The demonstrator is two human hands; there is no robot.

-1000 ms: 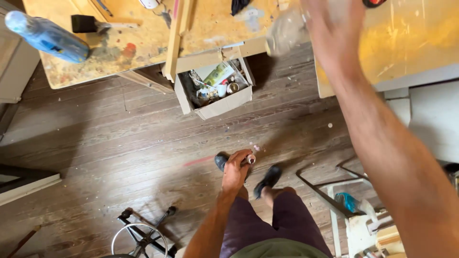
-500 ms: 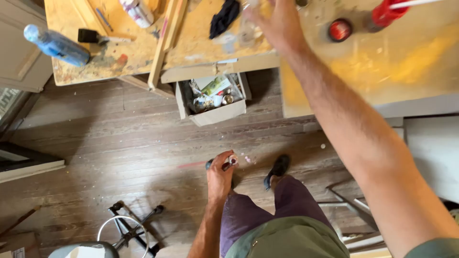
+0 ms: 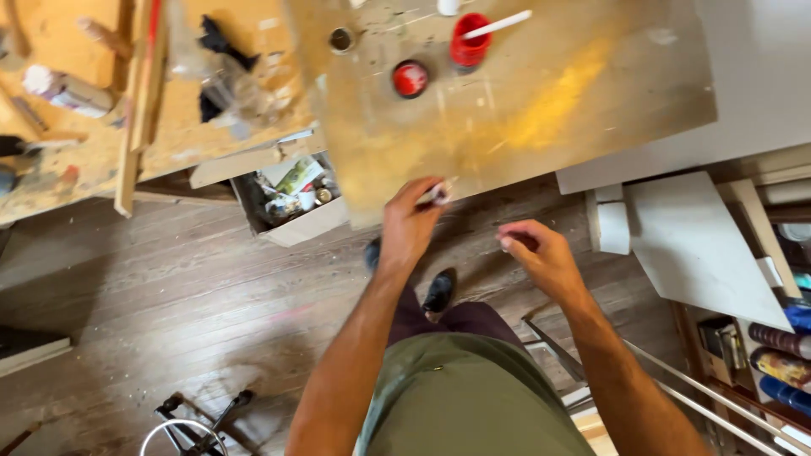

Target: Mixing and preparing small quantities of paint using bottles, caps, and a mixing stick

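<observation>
Brush [image 3: 441, 194] in L hand [image 3: 411, 221] grip

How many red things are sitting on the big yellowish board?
2. A round red lid lies flat near the board's top middle, and a red cup with a white stick in it stands just right of it. More may be hidden beyond the picture's top edge.

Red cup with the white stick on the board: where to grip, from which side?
Grip the red cup by its side wall, low, coming from the left. The white stick leans out over its right rim, so a top or right approach would likely knock it. The red lid lies close at lower left; pass above it.
</observation>
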